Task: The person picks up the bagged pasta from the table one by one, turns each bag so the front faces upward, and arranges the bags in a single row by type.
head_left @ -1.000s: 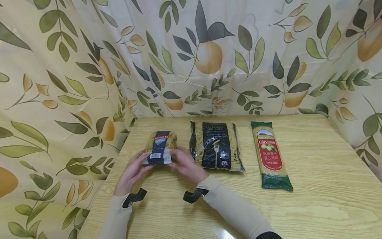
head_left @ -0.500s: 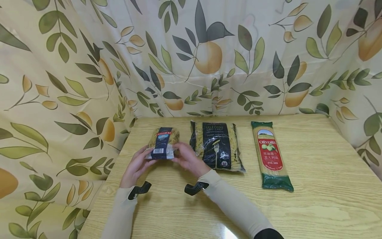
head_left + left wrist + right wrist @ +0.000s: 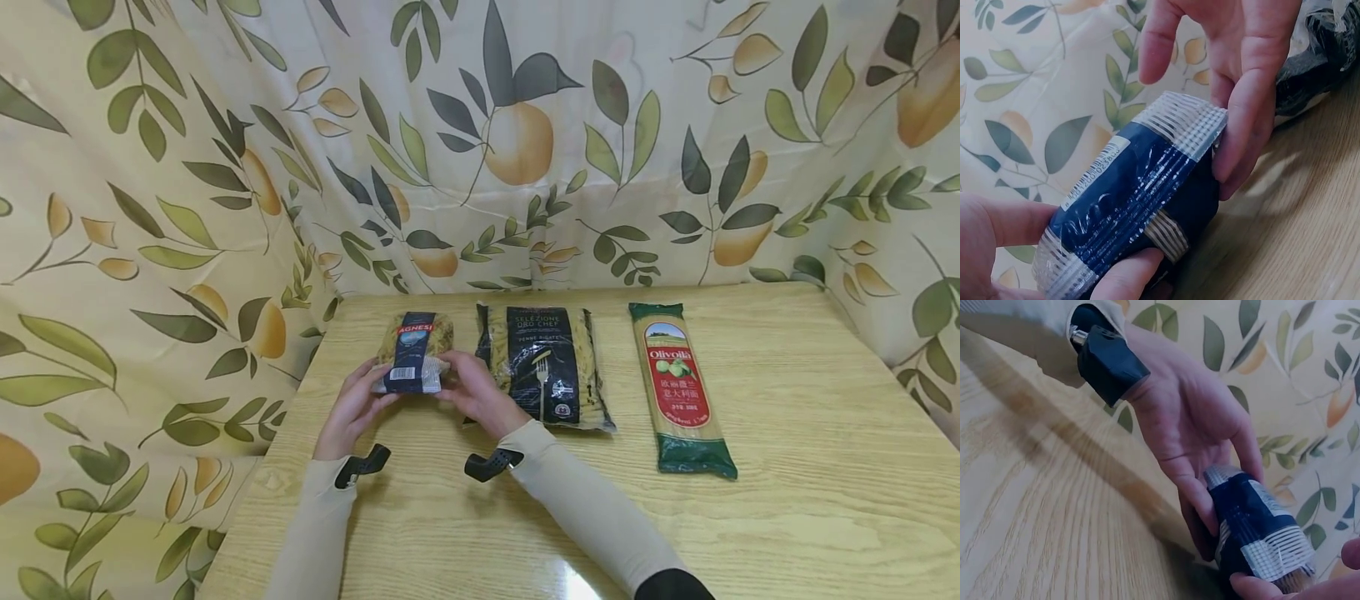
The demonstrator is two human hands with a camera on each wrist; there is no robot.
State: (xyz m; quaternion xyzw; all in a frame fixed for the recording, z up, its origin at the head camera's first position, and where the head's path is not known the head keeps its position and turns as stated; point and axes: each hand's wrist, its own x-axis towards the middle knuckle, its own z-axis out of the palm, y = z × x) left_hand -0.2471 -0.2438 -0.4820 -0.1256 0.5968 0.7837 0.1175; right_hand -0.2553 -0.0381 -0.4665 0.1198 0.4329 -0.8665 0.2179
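Note:
A small clear pasta bag point(image 3: 412, 358) with a navy Agnesi label tilts up above the left part of the table. My left hand point(image 3: 354, 414) grips its left end, thumb on the top side and a finger below, as the left wrist view shows. At the other end my right hand point(image 3: 480, 396) touches the bag with its fingers, fairly straight along the underside. Its thumb point(image 3: 1157, 53) stands apart from the wrapper. A larger penne rigate bag point(image 3: 543, 367) with a black label lies just right of that hand. The small bag's underside is mostly hidden in the head view.
A long spaghetti packet point(image 3: 678, 383) with a red Olivoilà label and green ends lies farther right on the wooden table point(image 3: 810, 400). Behind and to the left hangs a leaf-patterned curtain point(image 3: 517, 208). Each wrist carries a black camera mount point(image 3: 491, 464).
Both hands and the small pasta bag have moved away from me, toward the curtain, and slightly right. The penne bag and spaghetti packet lie where they were.

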